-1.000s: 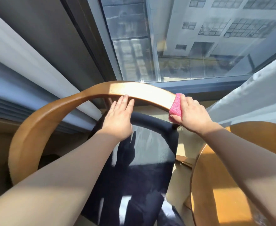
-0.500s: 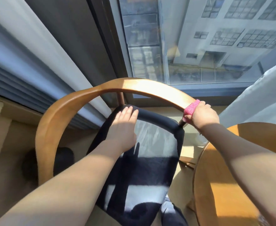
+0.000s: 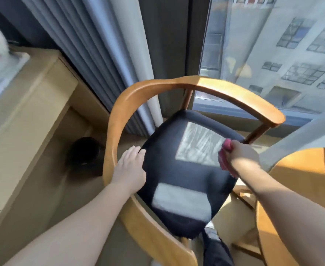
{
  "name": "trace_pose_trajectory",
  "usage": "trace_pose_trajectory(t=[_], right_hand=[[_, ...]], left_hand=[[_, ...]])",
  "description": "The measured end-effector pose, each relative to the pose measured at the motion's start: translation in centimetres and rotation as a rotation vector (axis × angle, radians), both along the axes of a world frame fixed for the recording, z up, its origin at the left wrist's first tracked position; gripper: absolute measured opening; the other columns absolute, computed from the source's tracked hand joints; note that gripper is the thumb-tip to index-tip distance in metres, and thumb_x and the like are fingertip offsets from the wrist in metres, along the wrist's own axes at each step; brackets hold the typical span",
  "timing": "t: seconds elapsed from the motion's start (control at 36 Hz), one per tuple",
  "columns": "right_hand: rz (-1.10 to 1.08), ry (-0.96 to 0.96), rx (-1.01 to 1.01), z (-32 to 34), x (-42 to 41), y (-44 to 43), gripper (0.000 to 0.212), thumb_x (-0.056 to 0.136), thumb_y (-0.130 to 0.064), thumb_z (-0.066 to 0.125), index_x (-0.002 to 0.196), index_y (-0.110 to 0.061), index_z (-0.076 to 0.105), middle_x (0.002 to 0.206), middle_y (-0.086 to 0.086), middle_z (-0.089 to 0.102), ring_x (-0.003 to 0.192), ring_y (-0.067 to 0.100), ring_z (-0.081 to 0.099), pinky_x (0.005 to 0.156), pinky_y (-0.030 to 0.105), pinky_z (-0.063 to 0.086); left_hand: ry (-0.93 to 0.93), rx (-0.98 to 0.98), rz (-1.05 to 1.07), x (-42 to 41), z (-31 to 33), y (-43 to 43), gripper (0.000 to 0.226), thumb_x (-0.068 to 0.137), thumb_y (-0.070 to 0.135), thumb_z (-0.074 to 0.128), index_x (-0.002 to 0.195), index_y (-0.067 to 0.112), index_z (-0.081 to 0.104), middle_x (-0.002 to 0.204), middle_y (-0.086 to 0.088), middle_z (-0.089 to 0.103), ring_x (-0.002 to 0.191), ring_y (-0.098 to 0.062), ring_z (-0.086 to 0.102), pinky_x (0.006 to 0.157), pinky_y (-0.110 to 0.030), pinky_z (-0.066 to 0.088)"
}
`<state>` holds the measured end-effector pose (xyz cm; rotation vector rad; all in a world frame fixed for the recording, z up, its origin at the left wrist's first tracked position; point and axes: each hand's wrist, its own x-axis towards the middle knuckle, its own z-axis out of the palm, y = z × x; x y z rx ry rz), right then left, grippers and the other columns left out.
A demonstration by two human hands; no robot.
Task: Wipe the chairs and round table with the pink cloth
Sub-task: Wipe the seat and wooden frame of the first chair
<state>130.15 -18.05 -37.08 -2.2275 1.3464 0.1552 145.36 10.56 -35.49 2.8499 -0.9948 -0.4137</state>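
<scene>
Looks down on a wooden armchair (image 3: 117,120) with one curved back-and-arm rail and a black padded seat (image 3: 177,169), sunlit in two patches. Clutches the pink cloth (image 3: 223,161) in the right grip (image 3: 242,156), fingers curled round the bunched fabric, and presses it to the seat's right edge, just below the post under the rail's free end. Lays the left grip (image 3: 129,167) flat at the seat's left edge, inside the rail's curve, fingers straight and together, holding nothing, fingertips touching the cushion's rim.

Right of the armchair, just beside it: a round desk (image 3: 302,179) of similar wood, partly in sun, with a white sheer curtain (image 3: 302,135) hanging at its far side. Behind the armchair: a grey pleated curtain (image 3: 100,54) and a window (image 3: 273,54) onto a pale building. Left of the armchair, on the floor: a dark round bin (image 3: 84,150), blurred, next to a pale wooden cabinet (image 3: 23,93). Below the seat's near edge: a dark trouser leg (image 3: 215,252).
</scene>
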Motion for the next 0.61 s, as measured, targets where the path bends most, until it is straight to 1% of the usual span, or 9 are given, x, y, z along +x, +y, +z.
trace_pose_trajectory(t=[0.06,0.11,0.17,0.19,0.28,0.33,0.44,0.53,0.61], right_hand=[[0.039,-0.037,0.047,-0.5,0.1,2.4,0.019,0.091,-0.016,0.047,0.073,-0.021,0.050,0.057,-0.004,0.057,0.046,0.016,0.049,0.046,0.025,0.041],[0.164,-0.053,-0.029,-0.9,0.0,4.0,0.012,0.086,-0.012,0.051,0.078,-0.021,0.053,0.062,-0.003,0.061,0.047,0.013,0.054,0.044,0.023,0.041],[0.252,-0.044,-0.091,-1.1,0.1,5.8,0.005,0.085,-0.014,0.055,0.085,-0.019,0.055,0.071,0.004,0.063,0.070,0.027,0.066,0.062,0.032,0.050],[0.272,-0.033,-0.095,-1.2,0.3,6.6,0.004,0.087,-0.018,0.057,0.088,-0.019,0.053,0.080,0.010,0.065,0.083,0.035,0.065,0.069,0.036,0.048],[0.265,-0.032,-0.025,-1.4,0.7,8.4,0.010,0.089,-0.025,0.058,0.084,-0.024,0.050,0.093,0.016,0.067,0.093,0.039,0.061,0.072,0.035,0.038],[0.252,-0.059,0.014,-1.6,1.2,9.1,0.007,0.089,-0.029,0.059,0.087,-0.024,0.055,0.092,0.013,0.068,0.093,0.038,0.062,0.073,0.034,0.040],[0.207,-0.148,0.145,-1.9,3.4,9.9,0.018,0.086,-0.035,0.062,0.093,-0.018,0.057,0.083,0.006,0.064,0.087,0.035,0.063,0.070,0.033,0.046],[0.141,-0.224,0.289,-2.4,5.7,10.4,0.017,0.083,-0.026,0.062,0.098,-0.021,0.057,0.086,0.006,0.066,0.079,0.031,0.066,0.067,0.043,0.058],[0.082,-0.248,0.492,-3.5,8.6,10.6,0.026,0.081,-0.011,0.054,0.105,-0.020,0.056,0.089,0.013,0.066,0.068,0.037,0.070,0.057,0.049,0.059]], left_hand=[[-0.021,0.009,0.039,-0.9,-0.6,2.7,0.059,0.094,0.019,0.044,0.148,0.024,0.022,0.157,0.003,0.017,0.146,-0.015,0.008,0.114,-0.030,0.004],[-0.048,0.029,0.071,-1.7,-1.2,4.7,0.058,0.096,0.026,0.042,0.149,0.023,0.019,0.158,0.003,0.014,0.146,-0.016,0.006,0.111,-0.029,-0.001],[-0.077,0.061,0.113,-2.5,-1.9,6.4,0.061,0.097,0.036,0.041,0.150,0.021,0.015,0.159,0.001,0.012,0.146,-0.017,0.005,0.111,-0.029,-0.001],[-0.086,0.064,0.141,-2.8,-2.3,6.9,0.064,0.097,0.039,0.040,0.151,0.020,0.013,0.160,0.000,0.010,0.147,-0.017,0.004,0.111,-0.030,-0.001],[-0.056,0.053,0.240,-3.6,-3.7,7.4,0.069,0.097,0.044,0.034,0.152,0.015,0.003,0.160,-0.003,0.002,0.147,-0.018,-0.001,0.111,-0.030,-0.006],[-0.041,0.038,0.301,-3.7,-4.4,7.1,0.069,0.098,0.046,0.028,0.152,0.014,0.000,0.160,-0.004,0.000,0.147,-0.019,-0.003,0.110,-0.030,-0.006],[-0.079,0.001,0.380,-1.7,-5.7,6.0,0.067,0.098,0.048,0.026,0.152,0.015,0.003,0.160,-0.003,0.003,0.147,-0.019,0.000,0.111,-0.030,-0.004],[-0.124,-0.002,0.418,-0.1,-6.4,5.4,0.069,0.096,0.053,0.026,0.152,0.018,0.007,0.160,-0.001,0.006,0.147,-0.019,0.003,0.111,-0.030,-0.001],[-0.158,-0.035,0.494,0.0,-6.9,5.3,0.070,0.093,0.053,0.030,0.152,0.020,0.011,0.160,0.001,0.010,0.146,-0.017,0.007,0.112,-0.030,0.004]])
